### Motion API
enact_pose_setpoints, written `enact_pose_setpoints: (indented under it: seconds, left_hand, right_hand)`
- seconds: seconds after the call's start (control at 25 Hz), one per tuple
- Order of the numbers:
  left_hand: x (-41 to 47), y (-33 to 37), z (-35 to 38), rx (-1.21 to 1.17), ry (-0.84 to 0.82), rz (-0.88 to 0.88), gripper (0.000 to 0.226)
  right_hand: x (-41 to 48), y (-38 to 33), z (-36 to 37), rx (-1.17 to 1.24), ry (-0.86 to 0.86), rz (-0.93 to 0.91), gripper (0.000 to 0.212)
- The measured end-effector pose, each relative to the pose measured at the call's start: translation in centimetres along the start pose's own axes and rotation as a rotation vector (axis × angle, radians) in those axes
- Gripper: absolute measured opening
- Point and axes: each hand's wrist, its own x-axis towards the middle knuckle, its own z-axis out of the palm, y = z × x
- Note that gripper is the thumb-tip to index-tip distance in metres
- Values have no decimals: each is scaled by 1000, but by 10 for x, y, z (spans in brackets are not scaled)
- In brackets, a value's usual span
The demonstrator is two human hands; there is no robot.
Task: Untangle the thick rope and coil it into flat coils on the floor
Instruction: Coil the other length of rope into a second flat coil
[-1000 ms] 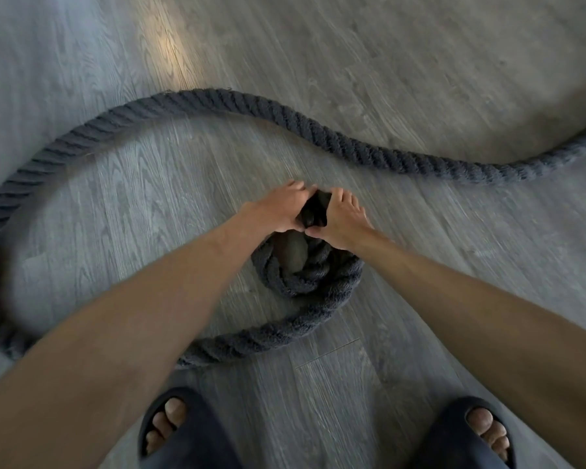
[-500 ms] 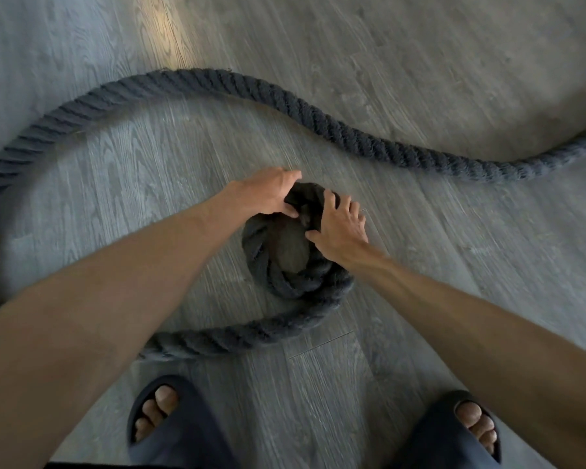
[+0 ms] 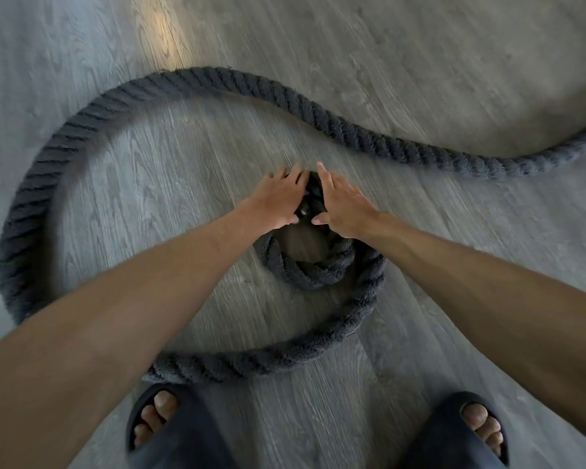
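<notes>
A thick dark rope [image 3: 322, 116] sweeps across grey wood-grain floor [image 3: 420, 55], running from the right edge of the frame, arching over the top and curving down the left side before passing under the left forearm and spiralling inward to a small tight coil [image 3: 305, 269] at centre. Bare planks lie open beyond the rope at the top and to the right, and a wide patch of floor sits clear inside the big loop on the left. Two dark slides [image 3: 183, 434] stand at the bottom edge, just behind the rope's nearest curve. The left hand [image 3: 278, 201] and right hand [image 3: 344, 208] lie flat, fingers extended, pressing on the far side of the coil with the rope's dark end between them; neither is closed around it. Half a second ago the fingers were curled over the end; they have since flattened, while the outer turn below the coil has widened and the large loop at left has come fully into view.
</notes>
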Motion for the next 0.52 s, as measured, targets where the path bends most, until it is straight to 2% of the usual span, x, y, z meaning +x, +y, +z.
enact_pose_setpoints:
  seconds: [0.16,0.24,0.32,0.4,0.52]
  left_hand:
    - [10,0,-11,-4,-2,72,89]
    - [9,4,-10,15,0,50,86]
    - [6,7,-7,13,4,-18,83]
    - [3,9,-9,-9,-4,-74,85]
    - [7,12,-13,-2,-51,-124,91]
  right_hand:
    - [-6,-6,1,-25,36,16,115]
    - [-14,-9,11,-103,32,177,116]
    - [-24,-15,19,-158,-98,469,124]
    - [-30,-17,23,-122,-216,665,130]
    - [-31,-15,26,-123,-197,692,128]
